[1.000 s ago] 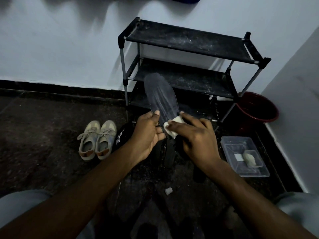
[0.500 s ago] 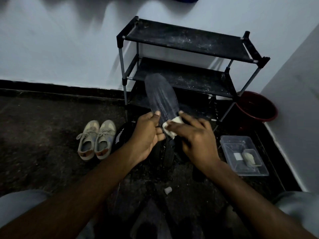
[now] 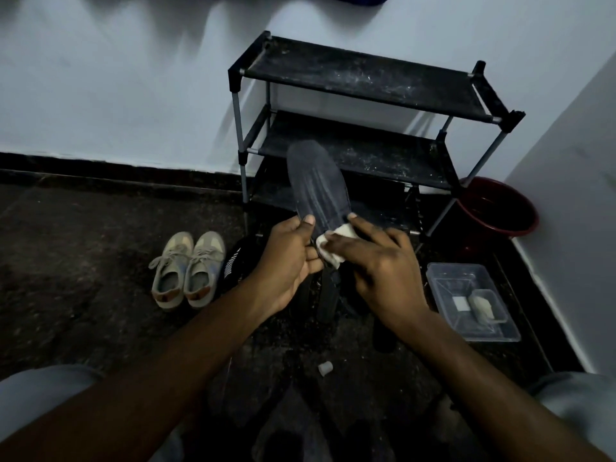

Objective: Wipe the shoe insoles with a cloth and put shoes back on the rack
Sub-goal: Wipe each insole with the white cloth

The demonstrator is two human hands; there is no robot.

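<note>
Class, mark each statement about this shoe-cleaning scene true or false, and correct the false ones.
1. The left hand grips the dark insole. True.
2. The right hand holds a white cloth against the insole. True.
3. The beige sneakers stand on top of the rack. False: they stand on the floor, left of the rack.
4. The red basin sits left of the rack. False: it sits to the right of the rack.
5. The clear plastic tub lies on the floor. True.
</note>
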